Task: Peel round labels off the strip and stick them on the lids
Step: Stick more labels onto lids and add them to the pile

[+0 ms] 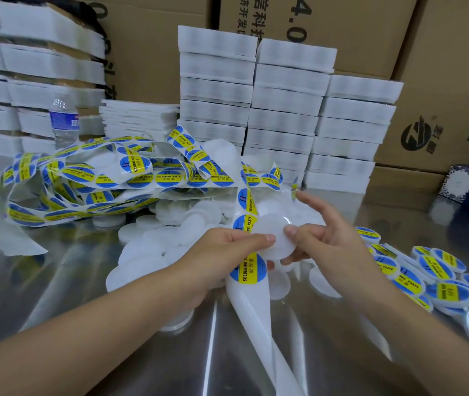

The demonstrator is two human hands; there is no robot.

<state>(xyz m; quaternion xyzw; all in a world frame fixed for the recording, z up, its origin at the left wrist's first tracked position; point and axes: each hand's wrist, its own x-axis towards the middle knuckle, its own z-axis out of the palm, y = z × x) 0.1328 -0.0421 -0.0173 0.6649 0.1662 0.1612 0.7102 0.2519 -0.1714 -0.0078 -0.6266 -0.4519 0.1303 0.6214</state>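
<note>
- Translucent white plastic, round and flat, the lid (277, 242) is held between both hands near the middle of the scene, above the table.
- Right hand (323, 242): thumb and lower fingers pinch the lid's right edge; the index finger points up and away, straight.
- Left hand (224, 252): fingers curl round the strip (244, 208), and the thumb tip presses on the lid's left edge.
- Glossy round label (249, 268), blue with a yellow band, sits on the strip just below the left thumb; smooth bare white backing trails nearer.
- Farther left, the strip lies in loose tangled loops.
- Unlabelled lids (153, 247) are heaped, matte and frosted, beneath and beyond the hands.
- Labelled lids (439, 267) overlap in a pile at the right.
- Shiny steel table (70, 281) shows streaked reflections.
- Far side: stacked white foam trays (284, 110), brown cardboard boxes (441, 67), and a clear water bottle (64, 121) at the left.
</note>
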